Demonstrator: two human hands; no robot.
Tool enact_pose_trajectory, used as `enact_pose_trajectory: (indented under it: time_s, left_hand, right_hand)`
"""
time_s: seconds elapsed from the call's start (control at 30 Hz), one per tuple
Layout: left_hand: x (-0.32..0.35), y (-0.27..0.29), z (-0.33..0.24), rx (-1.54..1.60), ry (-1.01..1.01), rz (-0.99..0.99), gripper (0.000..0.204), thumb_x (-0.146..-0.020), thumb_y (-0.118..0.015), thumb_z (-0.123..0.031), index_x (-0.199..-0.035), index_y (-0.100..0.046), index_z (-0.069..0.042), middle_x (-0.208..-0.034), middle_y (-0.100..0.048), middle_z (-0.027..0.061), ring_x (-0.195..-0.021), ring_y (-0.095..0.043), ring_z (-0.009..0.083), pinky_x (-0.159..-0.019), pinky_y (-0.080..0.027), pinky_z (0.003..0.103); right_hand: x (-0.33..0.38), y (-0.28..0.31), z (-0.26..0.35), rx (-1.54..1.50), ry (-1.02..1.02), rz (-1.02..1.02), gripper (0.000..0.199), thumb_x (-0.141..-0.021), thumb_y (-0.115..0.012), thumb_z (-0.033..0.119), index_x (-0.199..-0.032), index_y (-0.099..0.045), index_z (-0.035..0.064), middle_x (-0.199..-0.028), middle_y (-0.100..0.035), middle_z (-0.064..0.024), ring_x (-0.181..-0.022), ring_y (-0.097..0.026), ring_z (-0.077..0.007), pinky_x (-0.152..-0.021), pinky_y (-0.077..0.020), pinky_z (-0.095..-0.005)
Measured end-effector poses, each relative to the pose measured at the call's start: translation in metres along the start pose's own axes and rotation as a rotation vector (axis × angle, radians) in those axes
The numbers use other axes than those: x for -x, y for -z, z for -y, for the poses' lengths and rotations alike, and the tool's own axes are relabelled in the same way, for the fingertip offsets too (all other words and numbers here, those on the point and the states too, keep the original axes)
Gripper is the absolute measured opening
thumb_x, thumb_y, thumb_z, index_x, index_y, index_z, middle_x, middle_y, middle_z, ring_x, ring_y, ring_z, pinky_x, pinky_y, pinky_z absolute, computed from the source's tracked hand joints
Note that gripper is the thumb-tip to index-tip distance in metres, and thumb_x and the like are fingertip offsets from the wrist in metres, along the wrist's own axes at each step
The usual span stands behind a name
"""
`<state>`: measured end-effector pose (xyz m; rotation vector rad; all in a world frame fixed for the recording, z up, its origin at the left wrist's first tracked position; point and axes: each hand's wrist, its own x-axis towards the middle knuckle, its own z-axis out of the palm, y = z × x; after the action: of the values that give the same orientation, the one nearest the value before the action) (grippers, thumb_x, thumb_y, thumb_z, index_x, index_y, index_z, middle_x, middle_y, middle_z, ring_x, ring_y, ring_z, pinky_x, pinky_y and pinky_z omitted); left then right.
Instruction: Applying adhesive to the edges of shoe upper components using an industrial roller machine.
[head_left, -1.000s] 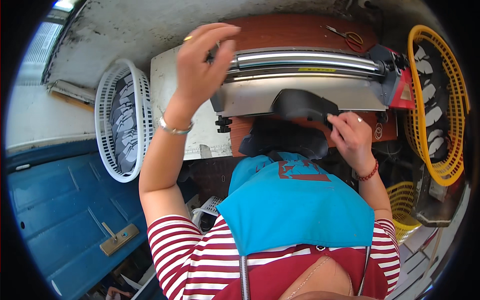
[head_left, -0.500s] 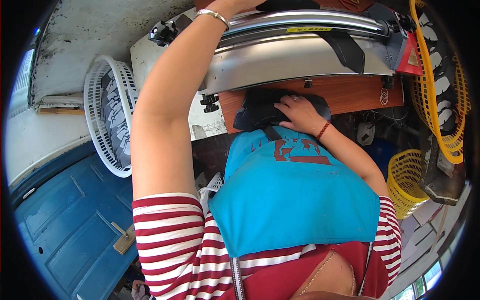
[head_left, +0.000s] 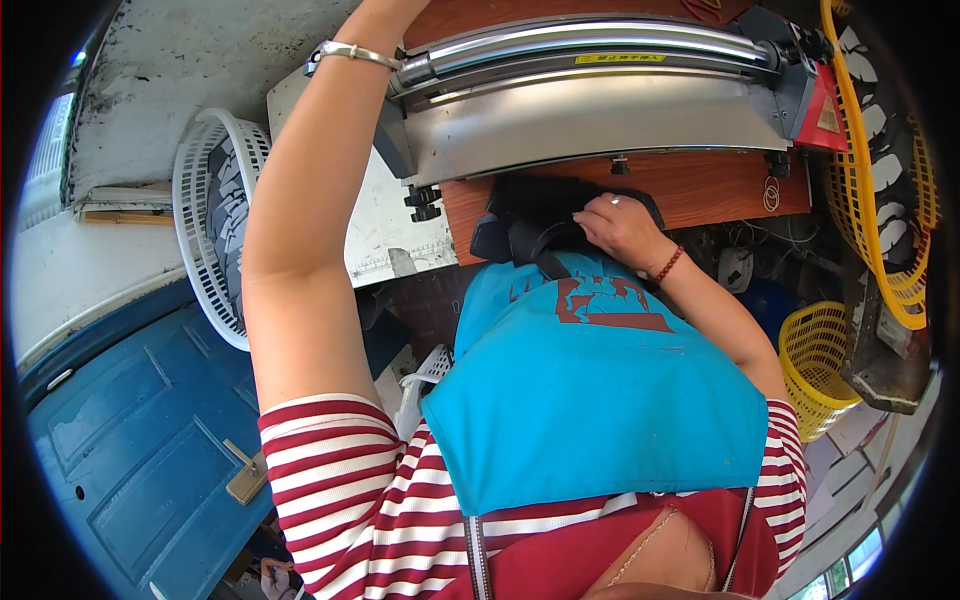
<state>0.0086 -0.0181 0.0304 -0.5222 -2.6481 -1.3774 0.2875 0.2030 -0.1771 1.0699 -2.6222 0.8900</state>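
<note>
My right hand (head_left: 625, 232) bends its fingers over the near edge of a pile of flat black cut pieces (head_left: 535, 205), pinching one of them. The pile lies on the red-brown wooden board in front of me, and some pieces hang over its edge onto my blue apron (head_left: 600, 400). Their material, perhaps leather or fabric, is unclear. My left arm (head_left: 315, 200) reaches past the left end of a roller machine (head_left: 600, 110) with a steel front plate. Beyond the bracelet, the left hand runs out of the picture at the top, so its fingers are hidden.
To the left stands a white basket (head_left: 205, 250) of grey pieces. A yellow-orange basket (head_left: 860, 170) with dark and white pieces is at the right, above a smaller yellow basket (head_left: 815, 345). A blue door (head_left: 150, 440) is at the lower left.
The black piece draped over the steel plate is gone from there. My left arm has shifted left and farther up. My right hand went from lying on the pile to pinching a piece.
</note>
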Motion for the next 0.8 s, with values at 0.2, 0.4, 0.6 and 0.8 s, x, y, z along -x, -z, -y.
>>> enact_pose_trajectory:
  time_s: [0.2,0.4,0.6,0.8]
  left_hand:
    - [0.031,-0.031,0.039,-0.417,-0.549,0.042,0.024,-0.090,-0.056,-0.006,-0.104,-0.075,-0.005,-0.102,-0.073,0.0175,-0.094,-0.070,0.0375,-0.084,-0.055,0.045]
    - [0.016,-0.083,0.058,-0.399,-0.087,0.560,0.069,-0.098,-0.042,-0.053,-0.098,-0.073,0.009,-0.108,-0.069,0.0330,-0.106,-0.065,0.0485,-0.094,-0.050,0.050]
    - [0.002,-0.086,0.062,-0.359,-0.089,0.554,0.047,-0.094,-0.057,-0.039,-0.104,-0.073,0.004,-0.107,-0.070,0.0309,-0.105,-0.066,0.0457,-0.091,-0.051,0.048]
    - [-0.009,-0.064,0.017,-0.029,0.094,0.438,0.022,-0.089,-0.065,-0.012,-0.103,-0.065,0.005,-0.093,-0.068,0.0202,-0.076,-0.066,0.0249,-0.063,-0.056,0.039]
  right_hand:
    - [-0.032,0.125,0.041,0.244,-0.012,-0.218,0.033,-0.069,-0.076,-0.001,-0.100,-0.068,0.0017,-0.090,-0.064,-0.0077,-0.072,-0.063,-0.0256,-0.060,-0.0526,-0.0364]
    - [-0.075,0.116,-0.014,0.497,-0.069,-0.211,0.031,-0.071,-0.076,0.003,-0.101,-0.069,0.0042,-0.091,-0.063,-0.0059,-0.076,-0.065,-0.0242,-0.061,-0.0533,-0.0353]
    - [-0.046,0.049,0.004,0.127,0.071,-0.081,0.031,-0.077,-0.078,0.014,-0.106,-0.070,0.0064,-0.091,-0.064,-0.0056,-0.082,-0.066,-0.0250,-0.068,-0.0538,-0.0352]
    - [-0.001,-0.043,-0.005,0.097,-0.007,0.207,0.031,-0.079,-0.077,0.020,-0.107,-0.071,0.0087,-0.096,-0.065,-0.0066,-0.091,-0.066,-0.0265,-0.078,-0.0539,-0.0388]
